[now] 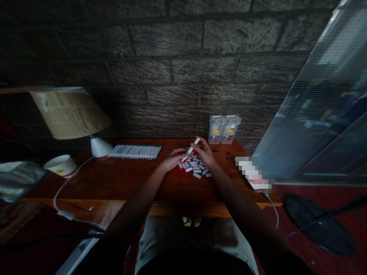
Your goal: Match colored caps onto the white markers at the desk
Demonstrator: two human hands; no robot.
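White marker held up over the bench, between our two hands, above a loose pile of short white pieces with coloured ends. Long axis runs aslant: one end low and toward our left, the other up and to our right, toward the stone-block wall; exact tilt against the bench top we cannot tell. Left hand: grip pinching the lower end. Right hand: grip closed on the upper part, the tip standing clear of the fingers. Both hands hide the far side of the pile, whose pieces point every which way just under our wrists. Left of us, a row of white markers lies side by side, near the white foot of a lamp; farther left, a pale cup, with a white cord looping past it over the bench edge. Two clear containers stand side by side against the wall, right of the hands. Their labels show yellow, blue and red, lettering too small for us to read; print on the lampshade and on the row likewise illegible. Pixelated white item at the right edge.
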